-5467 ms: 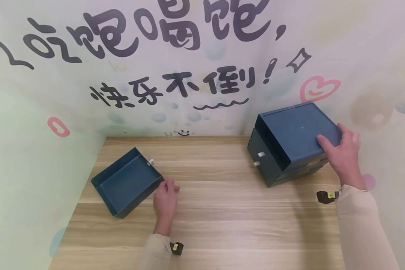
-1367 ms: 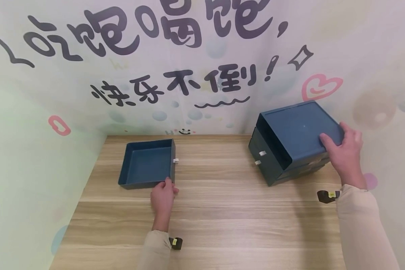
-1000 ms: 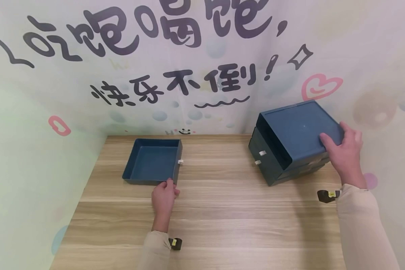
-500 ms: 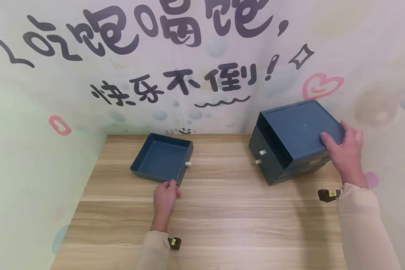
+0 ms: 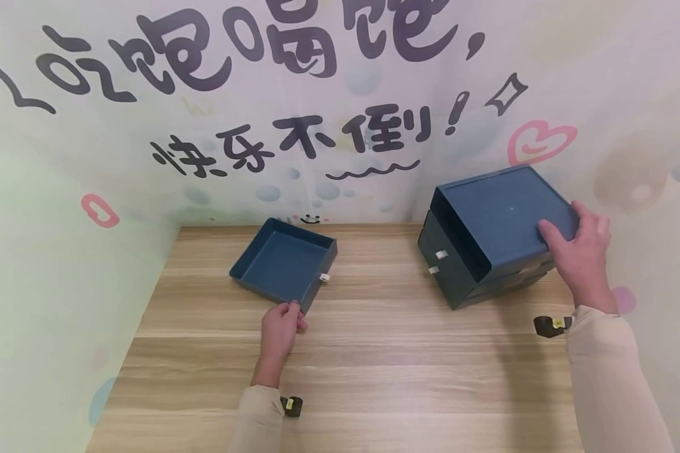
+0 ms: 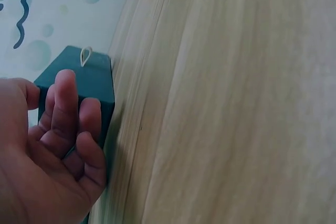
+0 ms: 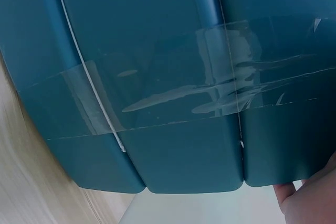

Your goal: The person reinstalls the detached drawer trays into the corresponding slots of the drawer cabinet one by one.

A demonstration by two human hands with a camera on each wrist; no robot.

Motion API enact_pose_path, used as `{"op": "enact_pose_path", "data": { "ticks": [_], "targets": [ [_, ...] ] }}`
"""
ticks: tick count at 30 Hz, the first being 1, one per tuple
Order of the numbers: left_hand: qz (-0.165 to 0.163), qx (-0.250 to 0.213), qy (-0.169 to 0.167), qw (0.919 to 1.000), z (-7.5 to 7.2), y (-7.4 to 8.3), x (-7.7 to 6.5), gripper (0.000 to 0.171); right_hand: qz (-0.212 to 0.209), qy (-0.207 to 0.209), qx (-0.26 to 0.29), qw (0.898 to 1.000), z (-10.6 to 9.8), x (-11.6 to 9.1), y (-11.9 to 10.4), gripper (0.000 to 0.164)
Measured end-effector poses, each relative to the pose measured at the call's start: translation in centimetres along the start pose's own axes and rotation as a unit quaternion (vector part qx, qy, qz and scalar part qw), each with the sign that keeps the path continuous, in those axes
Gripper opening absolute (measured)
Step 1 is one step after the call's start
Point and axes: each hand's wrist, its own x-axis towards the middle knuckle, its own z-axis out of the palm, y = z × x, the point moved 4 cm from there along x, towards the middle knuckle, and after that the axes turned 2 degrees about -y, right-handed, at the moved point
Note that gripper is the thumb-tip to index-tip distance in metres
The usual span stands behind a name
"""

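Note:
An empty blue drawer lies turned at an angle on the table, its white pull tab facing right. My left hand pinches the rim at its near corner, thumb over the edge; the left wrist view shows the loop-shaped tab on the drawer's front. To the right stands a blue three-tier drawer cabinet, its top slot vacant and two lower drawers in place with white tabs. My right hand grips the cabinet's back edge, thumb on the top panel and fingers behind.
Clear tape runs across the cabinet's tiers in the right wrist view. Behind the wooden table rises a printed wall covering, which also closes in the left and right sides.
The drawer has slid right and turned clockwise, its tab swinging from upper right to lower right, with my left hand keeping its near corner. My right hand and the cabinet stay put.

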Motion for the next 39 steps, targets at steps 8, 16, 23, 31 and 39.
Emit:
{"op": "enact_pose_path", "data": {
  "ticks": [8,16,23,31,39],
  "targets": [
    [0.026,0.012,-0.030,0.9991,0.01,0.34,0.13,0.043,-0.002,0.003,0.001,1.000,0.04,0.00,-0.11,0.078],
    [0.042,0.024,-0.053,0.9974,0.00,0.44,0.31,0.042,0.000,-0.002,0.003,1.000,0.11,-0.02,-0.01,0.078],
    [0.050,0.024,-0.032,0.9979,-0.02,-0.13,0.26,0.044,-0.002,-0.002,0.002,1.000,0.20,-0.04,0.07,0.078],
    [0.048,-0.024,-0.017,0.9984,0.16,-0.51,-0.16,0.060,0.004,0.000,0.005,1.000,0.24,-0.04,0.16,0.078],
    [0.049,-0.028,-0.017,0.9982,0.22,-0.07,-0.42,0.059,0.008,0.000,0.008,1.000,0.12,-0.05,0.05,0.077]
  ]
}}
